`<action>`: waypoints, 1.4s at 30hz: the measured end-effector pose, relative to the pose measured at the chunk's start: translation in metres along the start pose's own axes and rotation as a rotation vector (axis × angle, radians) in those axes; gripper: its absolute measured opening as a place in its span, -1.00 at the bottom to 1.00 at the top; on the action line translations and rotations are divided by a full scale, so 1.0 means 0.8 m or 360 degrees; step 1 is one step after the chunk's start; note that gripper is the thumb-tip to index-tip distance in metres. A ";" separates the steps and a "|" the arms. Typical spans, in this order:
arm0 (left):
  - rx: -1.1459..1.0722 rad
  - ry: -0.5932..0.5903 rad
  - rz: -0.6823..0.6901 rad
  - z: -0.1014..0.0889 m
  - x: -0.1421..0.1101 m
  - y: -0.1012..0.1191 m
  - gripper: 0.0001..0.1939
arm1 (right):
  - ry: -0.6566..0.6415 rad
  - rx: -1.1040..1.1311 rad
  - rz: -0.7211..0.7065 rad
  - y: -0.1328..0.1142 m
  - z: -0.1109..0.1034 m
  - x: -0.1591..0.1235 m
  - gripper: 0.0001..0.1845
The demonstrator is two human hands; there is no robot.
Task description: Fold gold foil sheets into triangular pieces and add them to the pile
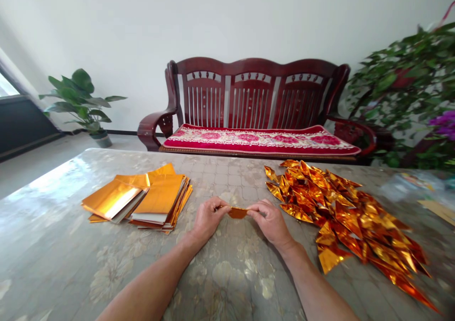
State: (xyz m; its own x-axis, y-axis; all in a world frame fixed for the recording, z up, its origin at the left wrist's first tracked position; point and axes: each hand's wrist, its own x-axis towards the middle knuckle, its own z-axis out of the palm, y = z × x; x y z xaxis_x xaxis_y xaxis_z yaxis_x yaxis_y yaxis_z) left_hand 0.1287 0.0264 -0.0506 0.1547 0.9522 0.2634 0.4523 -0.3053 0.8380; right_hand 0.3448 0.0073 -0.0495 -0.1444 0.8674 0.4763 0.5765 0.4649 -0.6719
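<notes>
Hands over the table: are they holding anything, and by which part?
A folded piece of gold paper, pinched at its two ends: the left hand has the left end, the right hand the right.

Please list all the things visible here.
Table: one, grey, foreground.
Folded piece: one, gold, centre.
Sheets: many, gold-white, table left.
Folded shapes: many, gold, table right.
Plastic: uncounted, clear, table right.
Card: one, tan, table right.
Bench: one, maroon, behind table.
Mat: one, red-white, on bench.
Potted plant: one, green, left.
Foliage: uncounted, green, right.
Flowers: uncounted, purple, right.
Panel: one, dark, left.
Wall: one, white, behind.
Forearms: two, bare, foreground.
Left grip: one, bare, piece's left end.
Right grip: one, bare, piece's right end.
</notes>
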 end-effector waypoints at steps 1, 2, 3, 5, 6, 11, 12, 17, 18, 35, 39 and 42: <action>-0.0008 -0.0007 -0.0006 0.000 0.001 -0.001 -0.83 | -0.0003 0.0006 0.0014 0.001 0.000 0.000 -0.84; -0.0017 -0.0013 -0.0012 0.000 0.001 -0.001 -0.83 | -0.0004 0.0009 0.0025 0.002 0.000 0.000 -0.83; -0.0029 -0.0018 -0.0017 0.001 0.002 -0.002 -0.84 | -0.0001 0.0008 0.0033 0.003 0.000 0.000 -0.83; -0.0066 -0.0020 -0.0040 0.002 0.002 -0.003 -0.84 | 0.0013 0.0001 0.0041 0.005 -0.001 0.000 -0.83; -0.0088 -0.0019 -0.0059 0.002 0.003 -0.003 -0.85 | 0.0020 -0.0003 0.0040 0.006 -0.001 -0.001 -0.83; -0.0126 0.0019 -0.0157 0.004 0.002 -0.007 -0.87 | 0.0089 -0.0034 0.0022 0.012 -0.001 -0.001 -0.81; -0.0113 0.0030 -0.0160 0.004 0.001 -0.008 -0.86 | 0.0109 -0.0041 0.0027 0.013 -0.001 0.000 -0.79; -0.0043 0.0069 -0.0097 0.004 -0.002 -0.005 -0.83 | 0.0257 -0.0232 -0.0055 0.014 0.000 0.001 -0.83; -0.0026 0.0080 -0.0084 0.004 -0.003 -0.003 -0.83 | 0.0315 -0.0315 -0.0107 0.011 0.000 0.001 -0.83; 0.0133 0.0178 0.0229 0.012 -0.022 0.015 -0.88 | 0.0286 -0.0280 -0.0406 -0.031 0.019 -0.007 -0.83; 0.0131 0.0208 0.0293 0.013 -0.022 0.013 -0.88 | 0.0257 -0.0263 -0.0433 -0.033 0.020 -0.009 -0.82; 0.0140 0.0212 0.0346 0.013 -0.022 0.012 -0.88 | 0.0228 -0.0210 -0.0444 -0.035 0.021 -0.008 -0.82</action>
State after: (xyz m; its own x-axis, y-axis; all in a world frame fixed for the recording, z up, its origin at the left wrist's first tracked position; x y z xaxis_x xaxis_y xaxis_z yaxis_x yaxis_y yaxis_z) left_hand 0.1398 0.0068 -0.0520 0.1423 0.8552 0.4983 0.4968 -0.4972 0.7114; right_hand 0.3164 -0.0085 -0.0434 -0.2022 0.6717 0.7127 0.6313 0.6457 -0.4296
